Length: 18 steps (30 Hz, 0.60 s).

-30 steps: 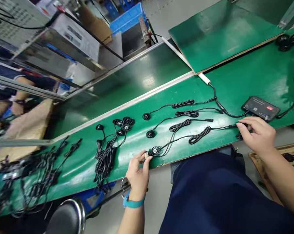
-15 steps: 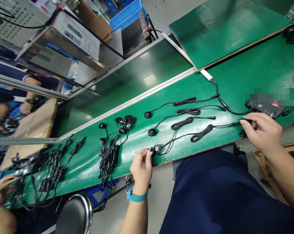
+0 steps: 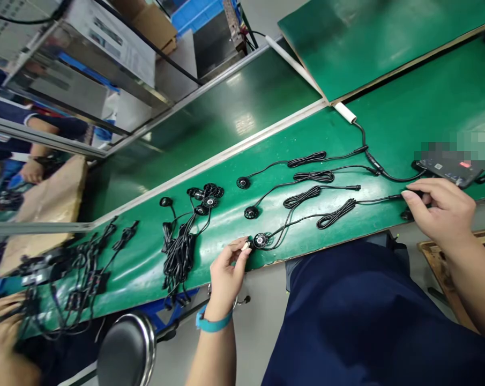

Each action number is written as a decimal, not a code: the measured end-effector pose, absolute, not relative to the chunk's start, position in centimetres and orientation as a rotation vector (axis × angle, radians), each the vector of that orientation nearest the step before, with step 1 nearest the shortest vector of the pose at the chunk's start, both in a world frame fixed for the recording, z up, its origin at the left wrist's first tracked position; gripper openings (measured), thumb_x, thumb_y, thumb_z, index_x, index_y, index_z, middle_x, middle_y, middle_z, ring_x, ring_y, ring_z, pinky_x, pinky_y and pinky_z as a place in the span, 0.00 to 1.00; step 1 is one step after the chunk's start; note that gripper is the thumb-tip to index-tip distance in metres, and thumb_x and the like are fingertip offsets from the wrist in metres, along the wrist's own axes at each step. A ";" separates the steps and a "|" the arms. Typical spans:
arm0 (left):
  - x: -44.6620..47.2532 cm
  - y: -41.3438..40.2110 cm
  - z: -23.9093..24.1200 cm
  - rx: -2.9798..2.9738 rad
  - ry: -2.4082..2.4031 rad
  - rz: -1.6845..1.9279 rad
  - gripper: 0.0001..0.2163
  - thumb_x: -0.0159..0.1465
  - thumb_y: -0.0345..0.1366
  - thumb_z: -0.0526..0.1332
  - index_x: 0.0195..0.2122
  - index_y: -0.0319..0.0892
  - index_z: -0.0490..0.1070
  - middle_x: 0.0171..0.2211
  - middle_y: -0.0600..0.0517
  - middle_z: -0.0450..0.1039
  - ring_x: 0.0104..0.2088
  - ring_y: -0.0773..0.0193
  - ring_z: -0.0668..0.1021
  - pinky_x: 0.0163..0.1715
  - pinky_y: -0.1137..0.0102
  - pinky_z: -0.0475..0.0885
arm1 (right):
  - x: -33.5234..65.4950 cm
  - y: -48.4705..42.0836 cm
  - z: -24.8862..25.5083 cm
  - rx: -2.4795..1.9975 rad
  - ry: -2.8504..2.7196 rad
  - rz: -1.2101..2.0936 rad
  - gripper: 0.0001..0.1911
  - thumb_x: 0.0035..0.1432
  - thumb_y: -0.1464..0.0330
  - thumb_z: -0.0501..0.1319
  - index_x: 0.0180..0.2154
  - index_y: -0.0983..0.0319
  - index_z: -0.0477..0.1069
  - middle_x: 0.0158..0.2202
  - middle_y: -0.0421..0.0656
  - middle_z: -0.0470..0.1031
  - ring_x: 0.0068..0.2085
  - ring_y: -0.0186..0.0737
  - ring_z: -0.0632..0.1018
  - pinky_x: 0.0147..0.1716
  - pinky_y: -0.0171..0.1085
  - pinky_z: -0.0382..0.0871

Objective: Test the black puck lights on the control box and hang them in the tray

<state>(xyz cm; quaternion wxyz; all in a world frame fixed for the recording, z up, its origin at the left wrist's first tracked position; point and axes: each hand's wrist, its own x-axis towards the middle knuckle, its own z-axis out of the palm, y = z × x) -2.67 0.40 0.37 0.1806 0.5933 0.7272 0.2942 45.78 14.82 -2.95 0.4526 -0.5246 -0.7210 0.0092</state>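
Note:
On the green bench, my left hand [image 3: 227, 271] pinches a small dark piece with a whitish spot [image 3: 246, 245], mostly hidden by the fingertips. Right beside it lies a round black camera-like head [image 3: 260, 240], its thin cable running right through a tied bundle [image 3: 336, 214]. My right hand [image 3: 443, 208] is closed on the connector end of that black cable [image 3: 395, 197]. Above it sits a flat black box [image 3: 447, 165] with a red light, partly blurred out. Two more round heads, an upper one [image 3: 243, 183] and a lower one [image 3: 251, 212], lie with their bundled cables.
A heap of black cables [image 3: 180, 257] with round heads lies left of my hand. Farther left are more cables [image 3: 87, 279] and a co-worker's hands [image 3: 5, 316]. A raised green board [image 3: 387, 48] stands at the back right. A black stool [image 3: 125, 348] is below the bench.
The view has shifted slightly. My left hand has tilted and moved a little left, showing more of the whitish spot. My right hand keeps its hold on the connector.

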 end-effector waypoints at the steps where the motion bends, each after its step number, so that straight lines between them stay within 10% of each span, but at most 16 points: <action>1: -2.6 0.3 0.3 1.755 2.083 0.836 0.08 0.68 0.41 0.64 0.42 0.42 0.76 0.49 0.43 0.81 0.48 0.55 0.84 0.46 0.61 0.81 | 45.9 14.8 -3.0 -1.299 -1.786 0.037 0.07 0.58 0.68 0.71 0.39 0.62 0.80 0.38 0.45 0.81 0.28 0.35 0.74 0.29 0.36 0.70; 10: -0.8 -0.6 -0.9 1.765 2.288 1.039 0.07 0.69 0.38 0.62 0.42 0.41 0.76 0.48 0.43 0.82 0.50 0.53 0.83 0.44 0.62 0.80 | 45.7 14.8 -2.7 -1.286 -1.816 0.054 0.06 0.60 0.66 0.69 0.38 0.61 0.79 0.38 0.45 0.82 0.27 0.35 0.75 0.28 0.36 0.70; 18: -1.9 0.9 0.1 1.503 2.190 0.872 0.22 0.60 0.48 0.70 0.49 0.41 0.71 0.44 0.45 0.79 0.30 0.65 0.79 0.31 0.68 0.78 | 46.2 14.7 -3.0 -1.333 -1.823 0.083 0.08 0.60 0.64 0.70 0.39 0.61 0.79 0.39 0.45 0.82 0.29 0.35 0.76 0.30 0.37 0.71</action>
